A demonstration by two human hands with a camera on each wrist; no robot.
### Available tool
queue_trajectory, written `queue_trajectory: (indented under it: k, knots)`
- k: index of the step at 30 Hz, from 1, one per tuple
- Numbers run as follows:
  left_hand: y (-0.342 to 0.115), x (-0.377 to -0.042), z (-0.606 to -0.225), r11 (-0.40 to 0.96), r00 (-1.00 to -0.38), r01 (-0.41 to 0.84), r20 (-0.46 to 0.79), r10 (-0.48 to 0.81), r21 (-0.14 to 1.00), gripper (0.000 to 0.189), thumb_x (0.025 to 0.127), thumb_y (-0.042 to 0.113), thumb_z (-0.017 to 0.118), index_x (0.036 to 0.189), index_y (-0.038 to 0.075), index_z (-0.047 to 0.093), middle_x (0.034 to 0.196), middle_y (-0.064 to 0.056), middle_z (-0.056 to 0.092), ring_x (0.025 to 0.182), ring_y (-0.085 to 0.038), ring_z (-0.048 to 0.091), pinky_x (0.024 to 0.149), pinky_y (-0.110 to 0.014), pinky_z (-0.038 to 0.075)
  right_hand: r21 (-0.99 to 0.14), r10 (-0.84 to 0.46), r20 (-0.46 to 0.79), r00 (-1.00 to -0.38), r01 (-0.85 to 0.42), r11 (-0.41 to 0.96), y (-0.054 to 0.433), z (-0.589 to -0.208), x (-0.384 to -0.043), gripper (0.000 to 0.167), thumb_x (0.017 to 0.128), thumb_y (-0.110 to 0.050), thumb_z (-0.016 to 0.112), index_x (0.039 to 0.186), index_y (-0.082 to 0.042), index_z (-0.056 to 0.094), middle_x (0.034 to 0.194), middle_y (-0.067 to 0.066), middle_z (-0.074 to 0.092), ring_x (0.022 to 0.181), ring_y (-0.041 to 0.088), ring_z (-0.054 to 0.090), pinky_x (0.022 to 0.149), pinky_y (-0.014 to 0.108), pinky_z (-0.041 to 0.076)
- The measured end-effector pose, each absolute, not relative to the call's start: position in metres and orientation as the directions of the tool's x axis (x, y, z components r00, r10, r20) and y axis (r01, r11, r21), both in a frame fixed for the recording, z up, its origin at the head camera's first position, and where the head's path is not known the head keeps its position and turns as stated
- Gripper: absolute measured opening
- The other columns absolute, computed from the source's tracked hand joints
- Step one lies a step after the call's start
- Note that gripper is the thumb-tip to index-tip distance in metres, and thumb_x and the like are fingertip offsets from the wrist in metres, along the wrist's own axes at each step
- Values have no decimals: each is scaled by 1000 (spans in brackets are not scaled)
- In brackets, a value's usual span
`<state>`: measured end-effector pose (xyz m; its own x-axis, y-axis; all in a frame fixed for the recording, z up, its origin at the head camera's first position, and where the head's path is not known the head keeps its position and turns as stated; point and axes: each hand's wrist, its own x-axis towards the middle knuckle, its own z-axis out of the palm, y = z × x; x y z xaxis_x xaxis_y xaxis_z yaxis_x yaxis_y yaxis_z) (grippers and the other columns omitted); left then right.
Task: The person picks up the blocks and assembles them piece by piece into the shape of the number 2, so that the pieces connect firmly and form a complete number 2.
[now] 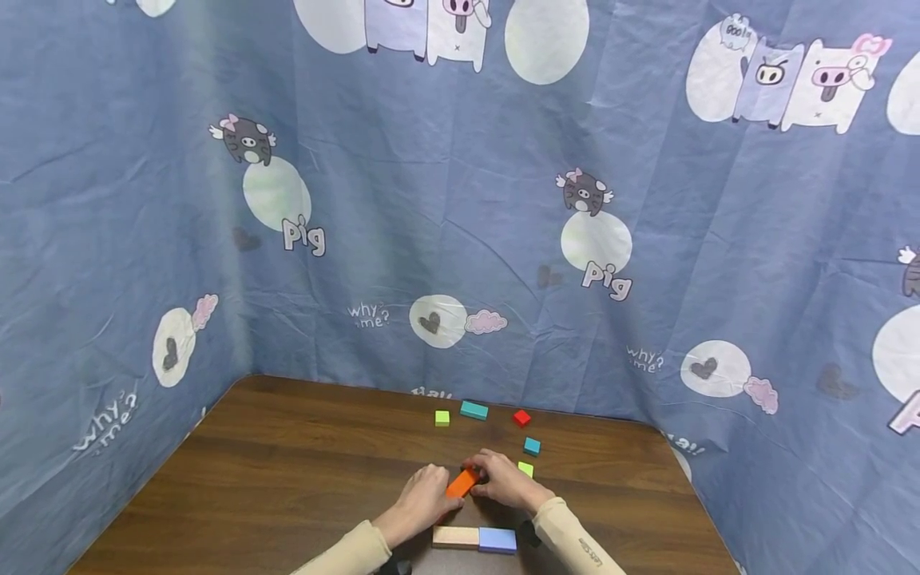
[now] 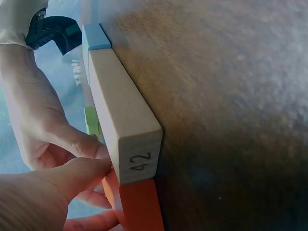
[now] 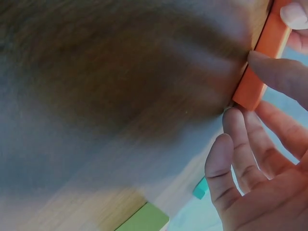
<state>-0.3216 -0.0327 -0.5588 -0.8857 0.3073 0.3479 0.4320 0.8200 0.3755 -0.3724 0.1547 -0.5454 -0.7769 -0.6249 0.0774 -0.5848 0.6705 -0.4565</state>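
Observation:
An orange block (image 1: 462, 482) lies slanted on the brown table between the two hands. My left hand (image 1: 424, 497) pinches its near end, thumb (image 3: 294, 15) on the top edge. At the far end, my right hand (image 1: 506, 481) holds the block, with its thumb (image 3: 281, 72) along one side and fingertips at the end face. Closer to me, a plain wooden block (image 1: 456, 537) marked 42 sits end to end with a light blue block (image 1: 497, 540). The left palm is hidden in the head view.
Beyond the hands lie a lime green block (image 1: 442, 418), a long teal block (image 1: 474, 410), a red block (image 1: 521, 418) and a small teal block (image 1: 532, 446). Another lime green block (image 1: 526, 469) is just behind the right hand. A blue patterned cloth (image 1: 446, 239) hangs around the table.

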Motion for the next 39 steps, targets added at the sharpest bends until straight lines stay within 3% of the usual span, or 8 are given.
queue_trajectory:
  k: [9,19,31,39]
  knots:
    - [-31,-324,-560,812,-891,422,350,290,403,31,67,26,83,59,12,56,52,7,45,49,-6,35,45,-26,32,-499,-621,96,-778,-577,646,165,-541,-372,47,78,-14,79,121,-4,63,110,4,67,89,11,60,78,24,49]
    - [-31,-323,-562,824,-884,421,376,279,379,34,65,27,84,57,13,54,53,6,44,50,-8,34,45,-27,32,-534,-563,89,-822,-516,670,190,-530,-372,49,84,-18,74,128,-6,58,119,9,62,105,26,60,85,38,50]
    - [-30,-321,-558,821,-879,425,389,275,381,36,65,23,83,54,14,50,52,7,40,50,-7,33,45,-25,30,-550,-496,189,-847,-510,662,226,-524,-373,49,83,-14,74,127,0,58,117,17,62,102,34,59,85,47,48]
    - [-29,-321,-560,843,-885,408,380,270,352,37,66,24,81,52,17,46,52,9,36,50,-7,30,44,-25,28,-546,-437,225,-871,-484,683,245,-528,-373,47,82,-15,75,124,0,60,112,13,64,98,30,59,83,42,48]
